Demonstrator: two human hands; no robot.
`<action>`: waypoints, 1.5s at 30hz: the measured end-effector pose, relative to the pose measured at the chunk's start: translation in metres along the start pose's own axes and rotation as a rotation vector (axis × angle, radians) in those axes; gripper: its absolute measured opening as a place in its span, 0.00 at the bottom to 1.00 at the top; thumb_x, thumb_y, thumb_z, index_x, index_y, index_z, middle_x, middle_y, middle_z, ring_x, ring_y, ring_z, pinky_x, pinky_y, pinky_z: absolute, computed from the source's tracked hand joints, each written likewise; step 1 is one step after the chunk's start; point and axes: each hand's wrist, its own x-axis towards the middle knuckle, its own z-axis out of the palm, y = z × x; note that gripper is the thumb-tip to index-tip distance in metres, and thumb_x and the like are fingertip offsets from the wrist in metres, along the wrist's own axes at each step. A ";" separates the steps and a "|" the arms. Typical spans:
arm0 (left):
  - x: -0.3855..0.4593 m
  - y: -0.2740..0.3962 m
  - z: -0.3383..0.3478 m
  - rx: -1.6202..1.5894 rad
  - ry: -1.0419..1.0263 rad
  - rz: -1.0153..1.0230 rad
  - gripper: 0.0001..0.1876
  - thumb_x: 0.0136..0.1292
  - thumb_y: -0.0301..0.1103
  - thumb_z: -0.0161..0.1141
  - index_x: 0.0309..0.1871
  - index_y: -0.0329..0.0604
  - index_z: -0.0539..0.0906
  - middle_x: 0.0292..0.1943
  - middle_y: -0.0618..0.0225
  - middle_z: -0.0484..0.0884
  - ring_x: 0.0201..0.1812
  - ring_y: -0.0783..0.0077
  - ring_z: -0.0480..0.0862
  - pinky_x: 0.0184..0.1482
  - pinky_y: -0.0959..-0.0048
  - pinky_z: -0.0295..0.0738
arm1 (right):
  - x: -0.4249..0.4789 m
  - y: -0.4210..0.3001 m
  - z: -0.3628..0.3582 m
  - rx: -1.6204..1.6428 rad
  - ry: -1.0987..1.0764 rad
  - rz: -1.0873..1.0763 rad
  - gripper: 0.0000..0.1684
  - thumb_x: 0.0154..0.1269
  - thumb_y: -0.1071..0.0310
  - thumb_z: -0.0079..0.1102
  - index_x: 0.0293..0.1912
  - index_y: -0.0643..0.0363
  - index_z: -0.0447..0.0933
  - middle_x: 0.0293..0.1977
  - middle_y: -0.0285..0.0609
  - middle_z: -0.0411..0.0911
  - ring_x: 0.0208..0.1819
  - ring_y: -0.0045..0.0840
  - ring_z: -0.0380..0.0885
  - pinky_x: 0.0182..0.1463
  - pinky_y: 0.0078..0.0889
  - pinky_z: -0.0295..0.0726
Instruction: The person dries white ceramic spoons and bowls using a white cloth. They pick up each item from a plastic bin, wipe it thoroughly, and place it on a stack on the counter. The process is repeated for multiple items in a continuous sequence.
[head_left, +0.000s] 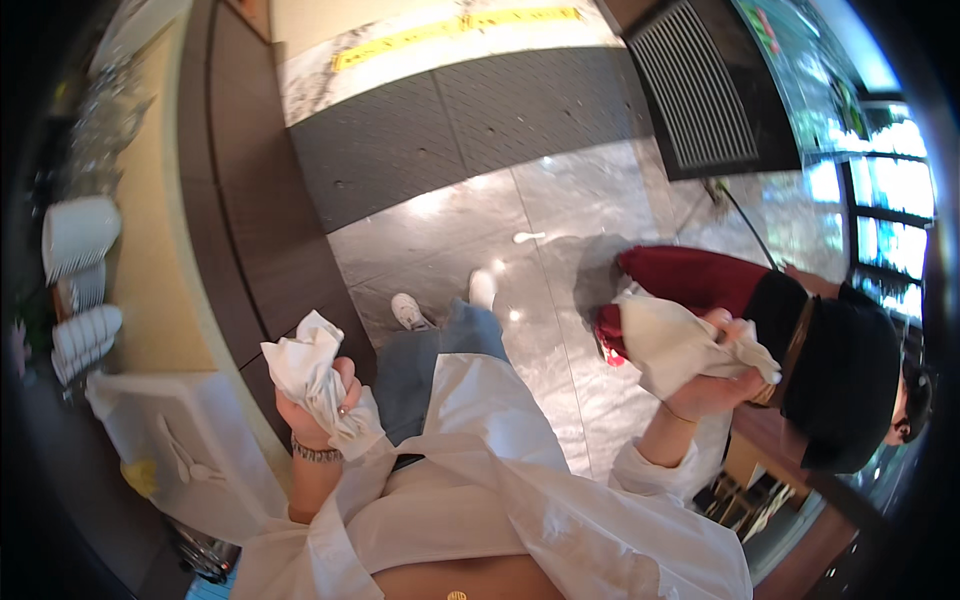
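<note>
My left hand (319, 401) is closed around a crumpled white cloth (304, 356), whose folds stick up above the fingers and hang beside the wrist. On the right, my right hand (709, 386) grips another pale cloth (660, 341); its wide part hangs to the left of the fingers, and a bunched end shows at the right. The two hands are well apart, in front of my open white shirt. Below them are my legs and white shoes. What lies inside the folds of either cloth is hidden.
Along the left runs a counter (161, 247) with stacked white cups (79, 232) and a white plastic bin (202, 450) holding white spoons. Another person (832, 367) in a black top stands close at right. A white spoon (529, 237) lies on the tiled floor.
</note>
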 end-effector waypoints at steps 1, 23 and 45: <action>0.010 -0.007 -0.005 -0.016 -0.036 -0.079 0.28 0.59 0.57 0.41 0.51 0.41 0.70 0.28 0.65 0.69 0.22 0.73 0.63 0.16 0.78 0.58 | 0.001 0.010 -0.014 -0.020 0.133 -0.091 0.19 0.58 0.47 0.50 0.37 0.53 0.67 0.40 0.38 0.69 0.44 0.31 0.70 0.52 0.36 0.68; 0.241 -0.298 -0.072 0.454 0.602 -0.660 0.22 0.57 0.21 0.44 0.57 0.38 0.66 0.47 0.67 0.75 0.41 0.80 0.76 0.40 0.82 0.71 | 0.098 0.280 -0.386 -1.173 0.300 0.697 0.16 0.58 0.65 0.53 0.44 0.63 0.75 0.34 0.46 0.79 0.35 0.25 0.78 0.40 0.26 0.74; 0.328 -0.272 -0.304 0.769 0.759 -0.139 0.24 0.60 0.37 0.48 0.58 0.36 0.63 0.47 0.53 0.72 0.34 0.65 0.71 0.31 0.71 0.67 | 0.185 0.562 -0.754 -2.067 0.866 0.976 0.18 0.53 0.52 0.54 0.39 0.52 0.76 0.43 0.37 0.75 0.51 0.32 0.67 0.51 0.41 0.62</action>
